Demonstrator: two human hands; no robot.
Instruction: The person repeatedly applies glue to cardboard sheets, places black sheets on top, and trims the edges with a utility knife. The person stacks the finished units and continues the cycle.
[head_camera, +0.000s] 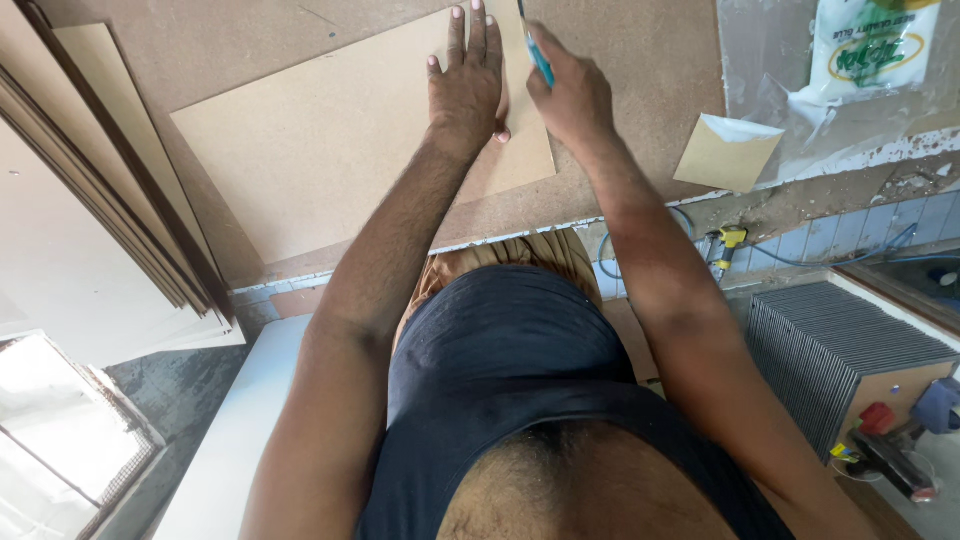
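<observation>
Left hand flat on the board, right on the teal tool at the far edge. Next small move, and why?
Probably draw the teal tool back toward the body along the board. The right hand grips it near the far edge, beside the left hand, which lies flat on the board, so most of the board's length lies nearer the body.

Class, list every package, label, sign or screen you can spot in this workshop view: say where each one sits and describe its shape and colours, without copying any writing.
Glue pouch: top right on the workbench, under a clear plastic sheet; soft white bag with green and yellow print.
Envelope: right of the right hand, on the bench; small, tan, flap open with white inside.
No signs or screens in view.
</observation>
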